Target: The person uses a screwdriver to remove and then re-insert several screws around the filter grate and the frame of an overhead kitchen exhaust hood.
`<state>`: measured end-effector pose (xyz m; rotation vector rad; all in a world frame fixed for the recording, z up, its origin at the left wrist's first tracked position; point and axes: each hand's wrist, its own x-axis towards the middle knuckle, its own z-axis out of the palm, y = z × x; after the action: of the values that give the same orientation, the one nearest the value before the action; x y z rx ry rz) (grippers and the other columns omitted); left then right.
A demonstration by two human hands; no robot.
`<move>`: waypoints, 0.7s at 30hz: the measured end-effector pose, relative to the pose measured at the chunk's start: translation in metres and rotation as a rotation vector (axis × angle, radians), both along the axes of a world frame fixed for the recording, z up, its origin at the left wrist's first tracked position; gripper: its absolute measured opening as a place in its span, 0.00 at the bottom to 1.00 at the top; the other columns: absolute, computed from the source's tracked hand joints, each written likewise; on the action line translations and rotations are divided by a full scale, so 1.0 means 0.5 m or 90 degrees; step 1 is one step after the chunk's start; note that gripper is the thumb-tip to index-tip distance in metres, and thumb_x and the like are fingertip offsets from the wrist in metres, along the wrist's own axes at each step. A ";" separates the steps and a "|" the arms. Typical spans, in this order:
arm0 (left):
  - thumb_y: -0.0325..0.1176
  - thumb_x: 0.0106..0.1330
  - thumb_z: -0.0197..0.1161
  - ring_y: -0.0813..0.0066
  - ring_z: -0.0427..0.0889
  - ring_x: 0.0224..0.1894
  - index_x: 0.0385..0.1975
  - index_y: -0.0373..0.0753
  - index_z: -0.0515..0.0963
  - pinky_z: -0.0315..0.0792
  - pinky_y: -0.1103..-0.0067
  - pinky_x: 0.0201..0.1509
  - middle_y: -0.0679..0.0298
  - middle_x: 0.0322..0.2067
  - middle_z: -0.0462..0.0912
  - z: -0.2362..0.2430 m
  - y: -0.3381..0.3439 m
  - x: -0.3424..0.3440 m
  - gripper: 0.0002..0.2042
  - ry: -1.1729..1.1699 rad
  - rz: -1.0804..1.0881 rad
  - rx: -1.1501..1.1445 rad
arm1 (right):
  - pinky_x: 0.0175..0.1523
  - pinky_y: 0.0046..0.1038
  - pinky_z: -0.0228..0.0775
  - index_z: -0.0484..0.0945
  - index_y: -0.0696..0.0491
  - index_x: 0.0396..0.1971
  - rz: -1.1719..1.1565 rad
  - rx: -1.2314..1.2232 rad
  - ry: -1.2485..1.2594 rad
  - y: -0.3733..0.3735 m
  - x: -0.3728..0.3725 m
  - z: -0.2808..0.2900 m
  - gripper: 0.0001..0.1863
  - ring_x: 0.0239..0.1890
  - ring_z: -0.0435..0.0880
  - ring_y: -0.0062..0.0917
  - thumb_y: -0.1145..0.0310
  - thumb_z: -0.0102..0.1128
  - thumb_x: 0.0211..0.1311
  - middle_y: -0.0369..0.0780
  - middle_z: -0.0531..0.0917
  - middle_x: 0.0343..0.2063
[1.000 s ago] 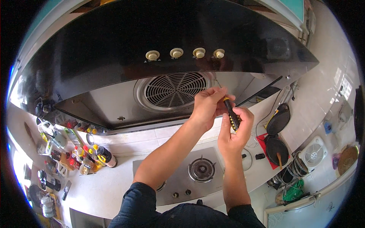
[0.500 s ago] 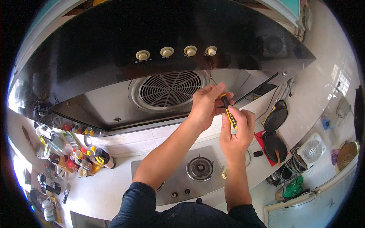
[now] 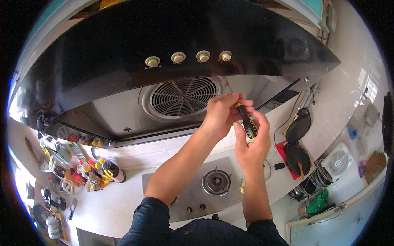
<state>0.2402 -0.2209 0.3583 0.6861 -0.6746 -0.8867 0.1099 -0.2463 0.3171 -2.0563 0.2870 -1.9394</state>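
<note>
A screwdriver [image 3: 248,124] with a black and yellow handle slants up to the underside of a black range hood [image 3: 123,45]. Its thin shaft points at the panel just right of the round fan grille [image 3: 184,96]; the tip's contact point is too small to make out. My left hand [image 3: 221,110] pinches the screwdriver where shaft meets handle, some fingers stretched beyond it. Around the lower handle is my right hand [image 3: 253,143], thumb on the left side and fingers on the right, in a loose hold.
Below my arms lies a steel gas stove [image 3: 170,211] with a burner [image 3: 216,181]. Bottles [image 3: 111,170] crowd the counter at left, near a cleaver [image 3: 72,208]. At right are a hinged black pan [image 3: 297,158] and a white fan [image 3: 338,159]. Four-sided tiles line the wall.
My right hand has loosened around the handle, its thumb and fingers now farther apart. The handle looks turned. My left hand stays nearly in place.
</note>
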 end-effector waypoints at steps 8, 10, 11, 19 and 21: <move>0.38 0.80 0.55 0.62 0.89 0.34 0.47 0.34 0.75 0.85 0.69 0.39 0.50 0.38 0.88 0.009 0.009 -0.003 0.12 -0.053 -0.011 0.069 | 0.46 0.37 0.74 0.82 0.51 0.49 -0.059 -0.090 0.045 -0.032 0.000 -0.021 0.15 0.44 0.80 0.39 0.74 0.70 0.63 0.46 0.79 0.41; 0.38 0.80 0.56 0.63 0.89 0.34 0.45 0.34 0.75 0.85 0.70 0.39 0.51 0.37 0.88 -0.009 -0.005 0.006 0.12 -0.062 0.008 0.046 | 0.47 0.37 0.75 0.82 0.53 0.49 -0.061 -0.086 0.052 -0.022 -0.002 -0.011 0.15 0.44 0.80 0.39 0.73 0.70 0.64 0.46 0.79 0.43; 0.38 0.80 0.57 0.63 0.89 0.33 0.44 0.34 0.75 0.85 0.70 0.39 0.51 0.36 0.88 -0.007 -0.005 0.006 0.12 -0.071 0.030 0.022 | 0.47 0.37 0.76 0.81 0.54 0.50 -0.017 -0.018 0.031 -0.008 -0.001 0.000 0.15 0.45 0.81 0.40 0.71 0.70 0.65 0.47 0.80 0.44; 0.35 0.81 0.52 0.61 0.89 0.41 0.41 0.33 0.76 0.85 0.67 0.45 0.49 0.41 0.88 0.008 0.011 0.001 0.11 0.019 -0.075 -0.009 | 0.44 0.34 0.78 0.81 0.58 0.51 -0.085 -0.105 0.050 -0.030 -0.003 -0.019 0.17 0.43 0.82 0.37 0.72 0.72 0.64 0.48 0.80 0.49; 0.36 0.81 0.52 0.61 0.89 0.40 0.41 0.33 0.76 0.84 0.67 0.45 0.49 0.41 0.88 0.006 0.012 0.000 0.12 -0.001 -0.055 0.020 | 0.46 0.36 0.77 0.78 0.59 0.54 -0.047 -0.095 0.036 -0.027 0.004 -0.016 0.21 0.44 0.81 0.38 0.74 0.72 0.63 0.49 0.79 0.50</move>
<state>0.2402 -0.2147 0.3611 0.6903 -0.6965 -0.9782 0.1119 -0.2598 0.3090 -2.2271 0.2397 -2.0035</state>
